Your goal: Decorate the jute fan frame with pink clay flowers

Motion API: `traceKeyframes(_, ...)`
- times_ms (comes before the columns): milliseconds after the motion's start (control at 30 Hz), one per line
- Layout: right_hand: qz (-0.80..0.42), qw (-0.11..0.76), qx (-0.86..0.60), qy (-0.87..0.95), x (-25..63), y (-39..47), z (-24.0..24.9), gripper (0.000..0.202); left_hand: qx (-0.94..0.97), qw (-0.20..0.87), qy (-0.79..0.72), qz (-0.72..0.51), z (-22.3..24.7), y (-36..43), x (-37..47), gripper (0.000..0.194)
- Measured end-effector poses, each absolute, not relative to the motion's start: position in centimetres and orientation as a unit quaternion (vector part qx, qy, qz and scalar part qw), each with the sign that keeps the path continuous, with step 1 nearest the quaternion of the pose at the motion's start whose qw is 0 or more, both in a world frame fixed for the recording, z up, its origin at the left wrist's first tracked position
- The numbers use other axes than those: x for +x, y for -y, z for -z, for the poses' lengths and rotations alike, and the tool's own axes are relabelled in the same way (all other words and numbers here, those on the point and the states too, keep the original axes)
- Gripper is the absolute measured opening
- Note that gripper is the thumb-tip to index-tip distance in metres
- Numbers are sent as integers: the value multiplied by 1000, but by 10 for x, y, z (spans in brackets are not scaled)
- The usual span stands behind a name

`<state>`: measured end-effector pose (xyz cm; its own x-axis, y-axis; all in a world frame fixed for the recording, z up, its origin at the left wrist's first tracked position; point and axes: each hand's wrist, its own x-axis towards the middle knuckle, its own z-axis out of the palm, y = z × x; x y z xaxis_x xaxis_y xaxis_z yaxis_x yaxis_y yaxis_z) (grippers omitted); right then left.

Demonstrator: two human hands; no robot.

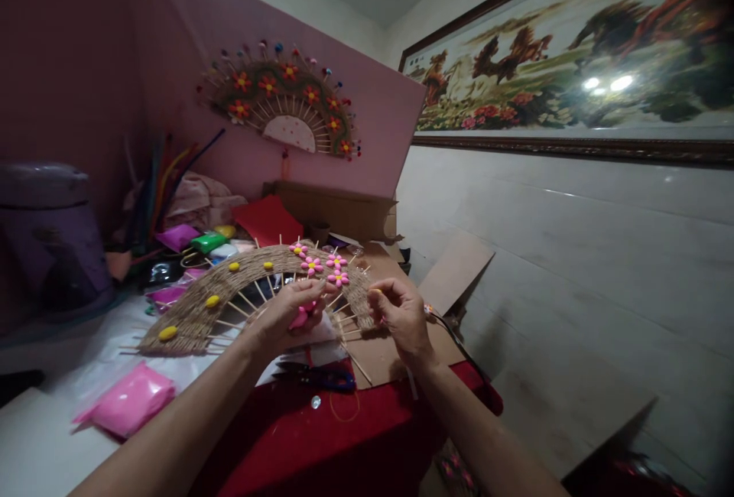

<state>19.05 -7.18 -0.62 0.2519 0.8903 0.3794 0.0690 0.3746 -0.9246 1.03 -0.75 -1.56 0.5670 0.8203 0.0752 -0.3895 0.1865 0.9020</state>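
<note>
A fan-shaped craft of twine and thin sticks (195,294) lies in front of me. Pink clay flowers (311,265) with yellow centres sit on its upper right, and yellow clay ovals (212,301) dot its left part. My left hand (295,310) is curled over the fan's inner gap, with a lump of pink clay (303,315) in its fingers. Beside the fan's right end, my right hand (398,313) is closed in a pinch. Whatever is between its fingertips is too small to make out.
Dark-handled scissors (321,378) lie on the red cloth (275,436). A bag of pink clay (129,399) rests at the left, near a purple bin (51,245). Behind are green (209,242) and purple clay packs (177,236). A finished fan (287,103) hangs on the pink panel.
</note>
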Motion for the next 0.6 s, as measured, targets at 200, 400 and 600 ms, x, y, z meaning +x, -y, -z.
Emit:
traceKeyframes(200,-187,593,-429,655,170,64,0,19,545,747,-213,-316,12,20,12,39)
traceKeyframes(400,-134,561,-422,699,158,65,3,9,545,744,-202,-328,19,13,13,39)
traceKeyframes(600,-108,548,-403,725,142,105,-9,8,453,736,-221,-452,15,3,9,37)
